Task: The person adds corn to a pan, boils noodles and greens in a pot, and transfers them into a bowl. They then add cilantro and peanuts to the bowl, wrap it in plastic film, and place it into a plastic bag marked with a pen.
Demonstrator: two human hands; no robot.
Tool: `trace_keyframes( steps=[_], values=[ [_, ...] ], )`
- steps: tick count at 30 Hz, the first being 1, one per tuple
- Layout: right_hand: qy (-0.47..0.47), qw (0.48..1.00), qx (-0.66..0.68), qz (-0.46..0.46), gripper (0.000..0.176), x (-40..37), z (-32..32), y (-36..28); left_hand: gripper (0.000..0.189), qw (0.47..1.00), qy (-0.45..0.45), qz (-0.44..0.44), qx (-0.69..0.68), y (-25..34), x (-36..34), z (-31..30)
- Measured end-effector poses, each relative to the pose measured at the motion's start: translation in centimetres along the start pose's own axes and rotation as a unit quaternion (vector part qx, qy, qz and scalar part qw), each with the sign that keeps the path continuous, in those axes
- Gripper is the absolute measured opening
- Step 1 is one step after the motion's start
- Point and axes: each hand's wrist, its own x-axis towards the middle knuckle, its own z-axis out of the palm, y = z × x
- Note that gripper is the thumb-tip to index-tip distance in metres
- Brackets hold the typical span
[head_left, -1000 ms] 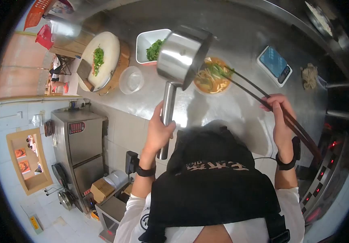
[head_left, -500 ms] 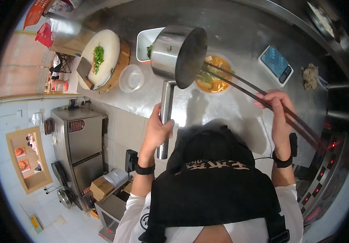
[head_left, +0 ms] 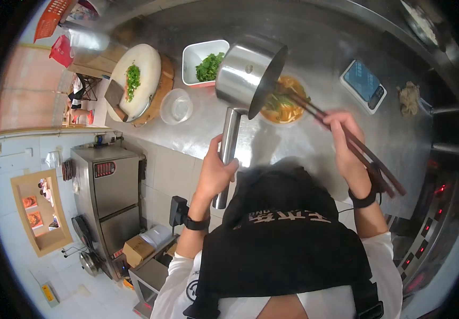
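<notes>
My left hand (head_left: 216, 170) is closed round the handle of a steel saucepan (head_left: 242, 72), which is tilted with its mouth towards a bowl of orange soup (head_left: 285, 109). Greens and pale pieces show in the bowl, partly hidden behind the pan. In my right hand (head_left: 345, 141) is a pair of long brown chopsticks (head_left: 365, 151), gripped with the tips down at the bowl, by the pan's rim. Left of the pan, a white tray (head_left: 187, 66) holds chopped greens (head_left: 211, 66). The inside of the pan is hidden from view.
A clear plastic tub (head_left: 176, 106) stands beside a round white cutting board (head_left: 152, 64) with chopped scallions (head_left: 132, 80) and a cleaver (head_left: 114, 94). A digital scale (head_left: 362, 85) and a crumpled cloth (head_left: 409, 98) lie at right on the steel counter (head_left: 314, 48).
The saucepan and my left hand have moved right and tipped further over the bowl. My right hand has shifted left, chopsticks closer together. More of the tray of greens shows.
</notes>
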Motion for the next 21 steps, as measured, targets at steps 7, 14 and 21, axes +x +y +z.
trace_keyframes(
  steps=[7, 14, 21],
  values=[
    [0.023, 0.999, 0.017, -0.031, 0.015, -0.4, 0.0, -0.8, 0.053, 1.000, -0.015, 0.010, -0.025, -0.9, 0.5, 0.0],
    [-0.002, 0.989, 0.146, 0.004, 0.015, -1.3, 0.5, -2.1, 0.053, 1.000, -0.004, 0.007, -0.016, -1.0, 0.7, 0.1],
    [0.048, 0.987, 0.151, 0.038, 0.016, -2.4, -0.9, -1.0, 0.054, 1.000, 0.016, 0.024, 0.009, -1.5, 0.9, -0.2]
  ],
)
